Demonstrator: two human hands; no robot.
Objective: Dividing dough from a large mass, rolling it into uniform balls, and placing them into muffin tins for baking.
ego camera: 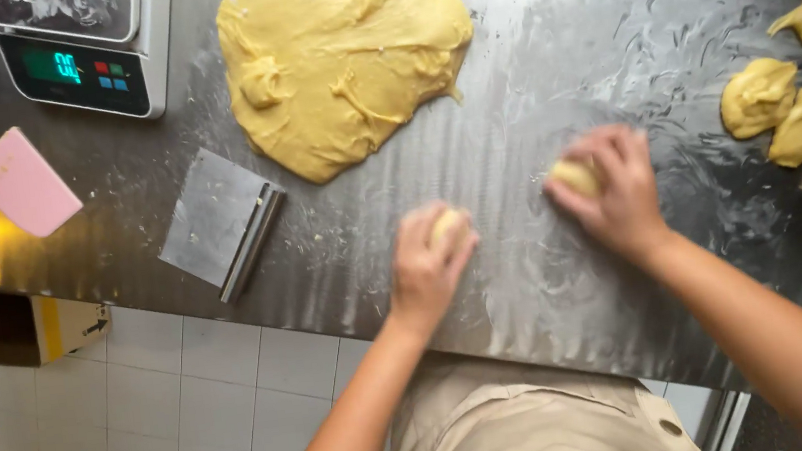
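Observation:
My left hand (423, 265) is cupped over a small yellow dough ball (447, 222) on the steel table (512, 142). My right hand (615, 183) curls around a second small dough ball (574, 176), a little to the right and farther back. Both balls rest against the table under the palms. Behind them spreads a large flat mass of yellow dough (341, 56).
Several rough dough pieces (796, 115) lie at the right edge. A metal bench scraper (219, 221) lies left of my hands, a pink plastic scraper (26, 183) farther left, and a digital scale (84, 50) at the back left. A cardboard box (15, 325) sits below the table edge.

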